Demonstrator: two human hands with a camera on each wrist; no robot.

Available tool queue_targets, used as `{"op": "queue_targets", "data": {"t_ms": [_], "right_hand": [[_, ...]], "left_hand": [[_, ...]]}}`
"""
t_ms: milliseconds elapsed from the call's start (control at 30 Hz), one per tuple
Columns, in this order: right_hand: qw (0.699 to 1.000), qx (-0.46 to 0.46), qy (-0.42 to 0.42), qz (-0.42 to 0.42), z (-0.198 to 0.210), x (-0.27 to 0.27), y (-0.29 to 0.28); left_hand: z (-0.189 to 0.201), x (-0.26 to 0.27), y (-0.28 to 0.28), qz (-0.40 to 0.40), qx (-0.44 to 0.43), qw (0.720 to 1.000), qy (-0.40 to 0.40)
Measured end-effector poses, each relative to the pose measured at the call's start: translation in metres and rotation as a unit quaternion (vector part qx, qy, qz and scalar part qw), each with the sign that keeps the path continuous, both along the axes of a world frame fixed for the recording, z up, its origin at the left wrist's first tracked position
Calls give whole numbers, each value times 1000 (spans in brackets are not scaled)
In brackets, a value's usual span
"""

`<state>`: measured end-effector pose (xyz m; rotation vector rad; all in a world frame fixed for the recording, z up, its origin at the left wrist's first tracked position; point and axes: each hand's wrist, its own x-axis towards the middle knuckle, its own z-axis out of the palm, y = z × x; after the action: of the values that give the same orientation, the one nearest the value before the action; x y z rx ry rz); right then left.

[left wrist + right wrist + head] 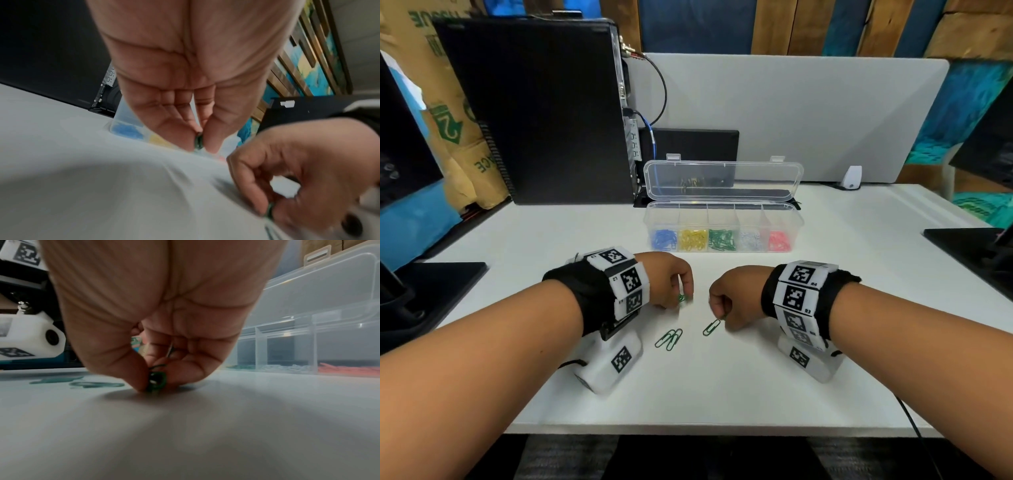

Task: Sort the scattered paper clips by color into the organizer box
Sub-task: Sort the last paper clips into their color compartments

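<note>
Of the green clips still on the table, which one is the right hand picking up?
The lone green clip nearest the right hand, whose fingers pinch its end. The pair of green clips lies untouched, further left.

Left hand (pixel 669 281) and right hand (pixel 736 297) low, each grip pinched, wrists inward.

The right wristband (pixel 803 294) bears "R4" and "R3" beside its square codes; left of it, the cardboard box (pixel 445 113) shows an upside-down "2".
</note>
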<state>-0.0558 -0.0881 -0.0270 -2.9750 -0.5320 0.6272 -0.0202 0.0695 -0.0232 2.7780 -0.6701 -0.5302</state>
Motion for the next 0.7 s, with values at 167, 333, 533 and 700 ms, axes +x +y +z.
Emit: {"op": "queue_targets", "data": {"t_ms": [167, 333, 533, 700], "right_hand": [[1000, 25, 13, -9, -3, 8, -8], [997, 70, 17, -38, 2, 24, -20], [966, 201, -74, -142, 35, 65, -37], [892, 327, -144, -276, 50, 107, -42]], "left_hand": [[11, 14, 2, 41, -97, 994, 26], [24, 34, -8, 95, -205, 971, 74], [35, 61, -35, 158, -304, 936, 79], [41, 82, -62, 190, -325, 924, 63]]}}
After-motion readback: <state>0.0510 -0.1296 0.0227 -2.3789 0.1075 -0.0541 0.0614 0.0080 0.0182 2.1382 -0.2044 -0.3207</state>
